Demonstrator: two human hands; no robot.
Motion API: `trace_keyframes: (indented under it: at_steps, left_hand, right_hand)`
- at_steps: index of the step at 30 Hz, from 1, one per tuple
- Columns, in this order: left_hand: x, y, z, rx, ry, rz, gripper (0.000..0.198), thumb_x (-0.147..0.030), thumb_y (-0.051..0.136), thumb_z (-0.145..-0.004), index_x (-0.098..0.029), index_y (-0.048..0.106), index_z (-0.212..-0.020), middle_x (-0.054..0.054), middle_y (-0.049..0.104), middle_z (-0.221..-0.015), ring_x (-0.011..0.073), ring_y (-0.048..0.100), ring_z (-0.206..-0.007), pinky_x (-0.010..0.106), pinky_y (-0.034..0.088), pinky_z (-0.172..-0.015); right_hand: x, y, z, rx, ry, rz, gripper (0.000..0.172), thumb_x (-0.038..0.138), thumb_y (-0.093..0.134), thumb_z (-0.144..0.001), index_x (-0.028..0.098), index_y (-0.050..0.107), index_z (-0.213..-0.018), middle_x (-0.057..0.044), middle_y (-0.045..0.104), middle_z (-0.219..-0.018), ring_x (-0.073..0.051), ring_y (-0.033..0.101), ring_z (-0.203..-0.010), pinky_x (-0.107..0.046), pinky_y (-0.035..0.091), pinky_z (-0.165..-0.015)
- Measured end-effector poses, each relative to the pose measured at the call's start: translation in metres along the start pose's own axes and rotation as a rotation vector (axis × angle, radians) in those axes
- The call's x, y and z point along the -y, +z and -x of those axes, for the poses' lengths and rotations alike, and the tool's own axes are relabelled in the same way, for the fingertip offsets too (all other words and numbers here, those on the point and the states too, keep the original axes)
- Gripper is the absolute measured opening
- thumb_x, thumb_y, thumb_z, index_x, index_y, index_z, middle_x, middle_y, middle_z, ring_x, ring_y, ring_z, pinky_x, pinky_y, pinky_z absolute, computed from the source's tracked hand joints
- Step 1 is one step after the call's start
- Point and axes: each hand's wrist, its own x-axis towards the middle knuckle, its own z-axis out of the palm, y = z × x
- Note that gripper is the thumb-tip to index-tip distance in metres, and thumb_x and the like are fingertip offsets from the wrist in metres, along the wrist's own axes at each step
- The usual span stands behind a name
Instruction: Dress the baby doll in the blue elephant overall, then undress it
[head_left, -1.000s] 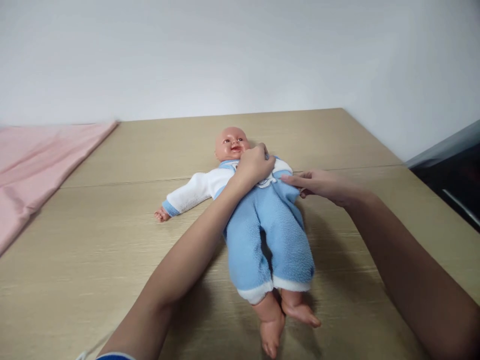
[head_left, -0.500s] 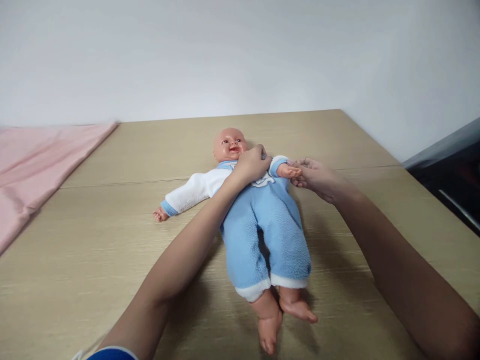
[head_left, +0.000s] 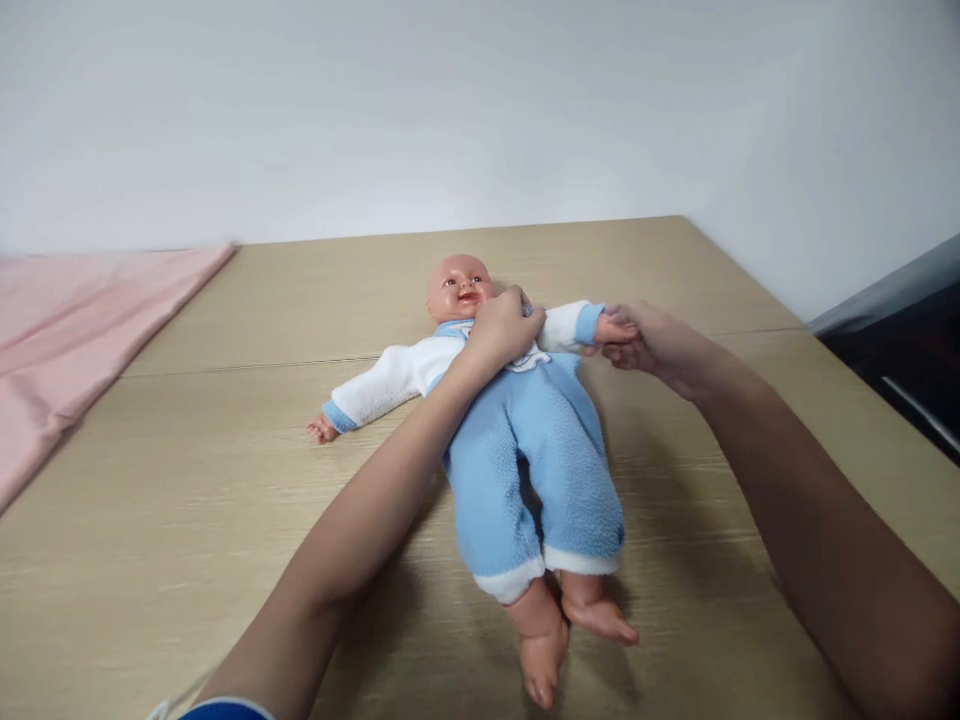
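A bald baby doll in a blue and white fleece outfit lies on its back, head away from me and bare feet toward me. Across its chest reaches my left hand, its fingers closed at the shoulder on the right side of the picture; what they pinch there is mostly hidden, but it appears to be the outfit. My right hand is closed around the doll's small hand, with that white sleeve stretched out to the right. The doll's other arm rests on the table, pointing left.
The doll lies on a light wood-grain table with a seam running across it. A pink cloth covers the far left corner. Behind stands a pale wall. Something dark shows past the table's right edge.
My right hand has moved to the right, drawing the doll's arm out straighter, and more of its white sleeve shows. My left hand stays at the doll's shoulder.
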Motion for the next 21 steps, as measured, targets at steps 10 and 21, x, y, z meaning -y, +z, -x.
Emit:
trace_keyframes:
  at_steps: [10, 21]
  left_hand:
    - [0.002, 0.004, -0.001, -0.008, 0.016, -0.004, 0.026, -0.036, 0.063, -0.113, -0.015, 0.077, -0.122, 0.018, 0.086, -0.129, 0.0320, 0.077, -0.123, 0.038, 0.054, -0.099]
    - [0.003, -0.003, 0.004, -0.186, -0.008, -0.070, 0.023, -0.017, 0.058, -0.108, -0.014, 0.070, -0.127, 0.017, 0.085, -0.116, 0.0329, 0.077, -0.111, 0.039, 0.051, -0.089]
  right_hand:
    - [-0.060, 0.074, -0.010, -0.373, -0.330, -0.162, 0.066, 0.064, 0.104, -0.076, 0.025, 0.074, -0.119, -0.011, 0.085, -0.126, -0.030, 0.079, -0.126, -0.037, 0.068, -0.103]
    - [-0.092, 0.038, -0.020, -0.546, -0.699, 0.216, 0.078, 0.063, 0.102, -0.074, 0.024, 0.067, -0.132, -0.015, 0.069, -0.142, -0.046, 0.043, -0.168, -0.073, 0.030, -0.143]
